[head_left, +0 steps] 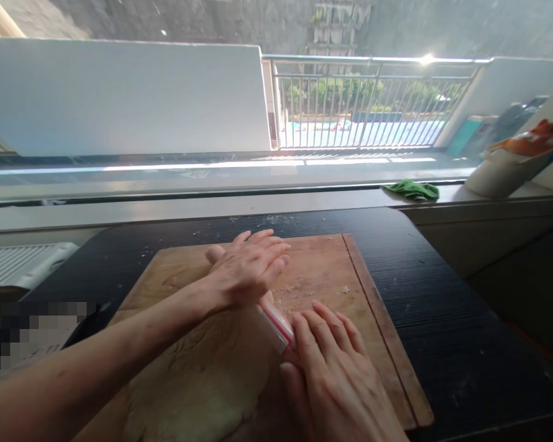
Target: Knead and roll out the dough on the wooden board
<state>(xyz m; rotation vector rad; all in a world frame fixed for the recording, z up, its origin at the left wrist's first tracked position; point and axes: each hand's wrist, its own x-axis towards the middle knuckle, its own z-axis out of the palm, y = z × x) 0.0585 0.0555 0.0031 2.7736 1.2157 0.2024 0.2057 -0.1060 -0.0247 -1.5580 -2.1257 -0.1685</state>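
Observation:
A rolling pin (pixel 276 325) lies slantwise across a wooden cutting board (pixel 322 258). Its middle shows a glossy clear band with red stripes, and a rounded wooden end (pixel 214 253) sticks out at the far left. My left hand (pixel 249 270) rests over the far part of the pin, fingers stretched out and palm down. My right hand (pixel 332 368) lies on the near part, its fingers extended and covering that end. Below my left forearm spreads a flattened sheet of pale dough (pixel 198 393), partly in shadow. Dough crumbs (pixel 288 291) dot the board between the hands.
The board sits on a black table (pixel 424 307) with white flour specks near its far edge. On the sill beyond are a green cloth (pixel 415 189) and a pale container (pixel 500 169) holding something orange. A white ribbed object (pixel 27 261) stands at left.

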